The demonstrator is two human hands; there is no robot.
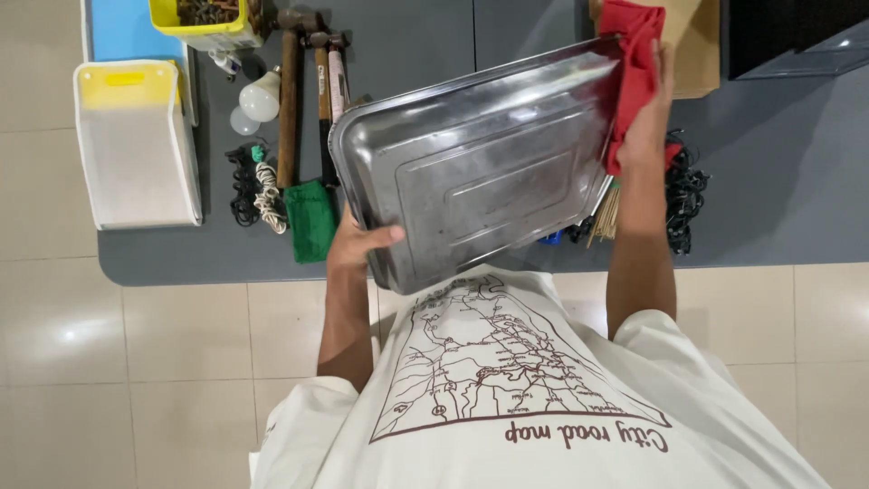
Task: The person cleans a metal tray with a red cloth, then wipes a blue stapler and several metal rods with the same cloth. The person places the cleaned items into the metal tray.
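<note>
A large rectangular metal tray (480, 172) is held tilted above the grey table's (778, 181) near edge, its underside facing me. My left hand (355, 243) grips its lower left corner, thumb across the metal. My right hand (647, 118) presses a red cloth (634, 63) against the tray's far right edge.
On the table to the left lie three wooden-handled hammers (290, 100), a light bulb (260, 98), a green cloth (310, 220), coiled cord (256, 186) and a yellow bin (213, 23). A white and yellow holder (136, 145) hangs over the left edge. Black cables (686, 195) and thin sticks (605, 215) lie right.
</note>
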